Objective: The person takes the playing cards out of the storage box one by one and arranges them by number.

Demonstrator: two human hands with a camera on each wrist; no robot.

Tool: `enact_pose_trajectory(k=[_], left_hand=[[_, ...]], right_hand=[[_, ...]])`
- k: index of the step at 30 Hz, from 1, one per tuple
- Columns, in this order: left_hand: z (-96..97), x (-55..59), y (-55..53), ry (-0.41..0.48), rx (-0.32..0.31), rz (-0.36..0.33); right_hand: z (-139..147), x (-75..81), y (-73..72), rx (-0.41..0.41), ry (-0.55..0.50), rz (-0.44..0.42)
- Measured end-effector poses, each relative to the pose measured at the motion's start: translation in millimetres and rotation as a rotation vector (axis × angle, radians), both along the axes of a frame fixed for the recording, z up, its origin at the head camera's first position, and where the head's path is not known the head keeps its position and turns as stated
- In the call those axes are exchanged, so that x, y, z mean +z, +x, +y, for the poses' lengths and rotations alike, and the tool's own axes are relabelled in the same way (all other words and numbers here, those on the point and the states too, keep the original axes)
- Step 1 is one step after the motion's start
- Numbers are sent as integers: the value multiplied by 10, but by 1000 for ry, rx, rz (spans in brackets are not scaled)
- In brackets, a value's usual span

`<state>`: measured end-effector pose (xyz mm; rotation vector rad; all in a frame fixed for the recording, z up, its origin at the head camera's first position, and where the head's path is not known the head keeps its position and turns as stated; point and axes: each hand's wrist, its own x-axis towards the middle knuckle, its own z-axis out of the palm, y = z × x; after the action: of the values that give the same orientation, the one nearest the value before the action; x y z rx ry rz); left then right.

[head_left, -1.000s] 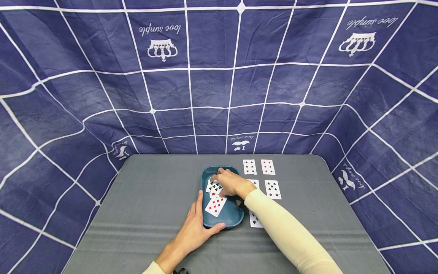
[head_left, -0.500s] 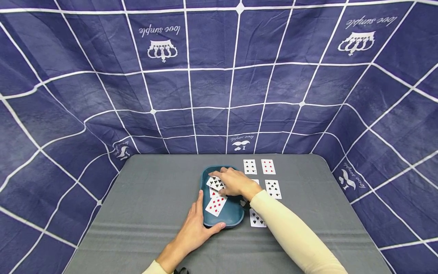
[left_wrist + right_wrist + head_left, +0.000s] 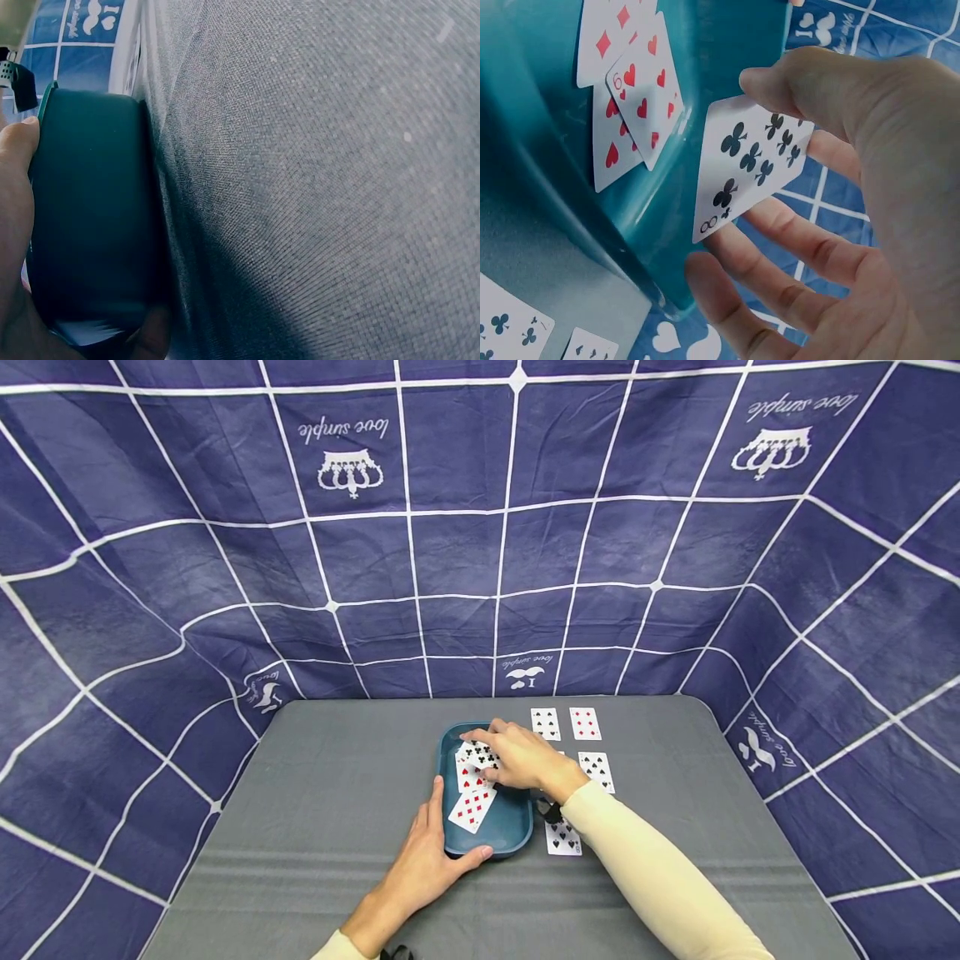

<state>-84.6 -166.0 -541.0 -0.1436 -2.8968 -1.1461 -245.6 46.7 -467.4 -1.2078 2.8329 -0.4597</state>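
My right hand [image 3: 528,758] reaches over the far part of a teal tray [image 3: 510,835]. It pinches an eight of clubs playing card [image 3: 754,154] between thumb and fingers, the card's face towards the right wrist camera. On the tray floor, partly overlapping, lie a diamonds card [image 3: 472,812] and hearts cards [image 3: 646,101]. At the tray's near left corner, my left hand [image 3: 427,856] holds the tray, fingers along the left wall and thumb at the front rim. The left wrist view shows the tray wall [image 3: 94,202] with the thumb tip at its rim.
Right of the tray, several playing cards lie face up in rows on the grey table [image 3: 337,793], among them a diamonds card [image 3: 585,724] and a spades card [image 3: 562,838]. My right forearm partly covers this area. A blue checked cloth [image 3: 465,552] hangs behind the table.
My right hand has shifted slightly right, with the clubs card now raised and tilted, uncovering more of the hearts card beneath. The left hand and the tray have stayed in place.
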Motion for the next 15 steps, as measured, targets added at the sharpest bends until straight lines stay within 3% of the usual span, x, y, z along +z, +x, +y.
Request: enact_pose_trajectory(k=[15], left_hand=[[16, 10, -16, -3, 6, -11]], right_hand=[[273, 83, 137, -18, -99, -9]])
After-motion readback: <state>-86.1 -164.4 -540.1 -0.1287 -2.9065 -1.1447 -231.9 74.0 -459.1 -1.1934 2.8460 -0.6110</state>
